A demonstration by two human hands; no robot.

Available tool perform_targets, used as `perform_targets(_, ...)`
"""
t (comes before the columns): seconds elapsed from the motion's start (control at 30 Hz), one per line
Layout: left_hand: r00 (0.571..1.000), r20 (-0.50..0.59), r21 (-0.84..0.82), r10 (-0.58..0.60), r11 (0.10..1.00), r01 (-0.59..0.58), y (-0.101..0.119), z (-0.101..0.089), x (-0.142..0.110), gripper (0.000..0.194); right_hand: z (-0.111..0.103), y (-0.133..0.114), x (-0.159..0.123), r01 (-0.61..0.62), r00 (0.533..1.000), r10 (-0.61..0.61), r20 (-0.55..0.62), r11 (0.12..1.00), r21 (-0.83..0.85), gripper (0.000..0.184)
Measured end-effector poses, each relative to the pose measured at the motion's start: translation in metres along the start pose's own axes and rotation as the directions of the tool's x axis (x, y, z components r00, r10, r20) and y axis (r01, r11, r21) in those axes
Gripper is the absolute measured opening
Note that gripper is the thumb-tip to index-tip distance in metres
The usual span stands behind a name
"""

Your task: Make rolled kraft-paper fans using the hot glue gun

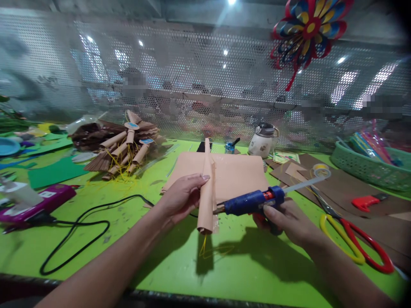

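- Holding what, on the left?
- Pinching a rolled tan paper tube (206, 207) with the left hand (181, 196), above the green table (272, 278), in front of a tan sheet (240, 173). Seeing yellow string (204, 247) just below its near end.
- And with the right hand (290, 219)?
- Gripping a blue glue gun (247, 202), aimed at the tube's lower right side. Touching or just short: cannot tell. Noting scissors (346, 226) near the wrist.

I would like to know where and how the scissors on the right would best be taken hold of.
Probably by the red and yellow handles, from the near side: the loops face the person, while the blades point away toward the brown sheets. The right hand seems better placed, but it holds the blue glue gun.
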State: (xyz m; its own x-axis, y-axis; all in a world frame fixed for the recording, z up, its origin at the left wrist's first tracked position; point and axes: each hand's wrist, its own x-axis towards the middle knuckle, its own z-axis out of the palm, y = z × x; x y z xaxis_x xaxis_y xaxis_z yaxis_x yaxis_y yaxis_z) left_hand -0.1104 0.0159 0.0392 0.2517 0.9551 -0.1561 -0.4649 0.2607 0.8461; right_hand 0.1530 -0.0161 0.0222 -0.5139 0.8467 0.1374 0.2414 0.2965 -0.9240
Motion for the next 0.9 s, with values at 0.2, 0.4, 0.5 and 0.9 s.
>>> perform_targets(0.2, 1.000, 0.005, 0.000, -0.004, 1.000, 0.004, 0.001, 0.003, -0.002, 0.008, 0.003, -0.003, 0.002, 0.016, 0.997, -0.017, -0.076, 1.000, -0.009, 0.049)
perform_targets(0.4, 1.000, -0.001, 0.041, -0.002, 0.999, 0.002, 0.001, 0.001, -0.002, 0.003, 0.001, 0.002, -0.001, -0.014, 0.999, 0.013, 0.049, 1.000, 0.020, 0.051)
perform_targets(0.5, 1.000, 0.024, 0.054, 0.005, 0.999, -0.007, 0.000, 0.000, -0.002, 0.004, 0.001, 0.001, 0.000, -0.039, 0.999, 0.039, -0.004, 0.999, -0.021, 0.051)
perform_targets(0.9, 1.000, 0.022, 0.067, -0.010, 0.998, 0.008, -0.006, 0.002, -0.003, 0.013, -0.004, 0.007, 0.006, 0.032, 0.997, -0.036, -0.073, 0.998, -0.054, 0.049)
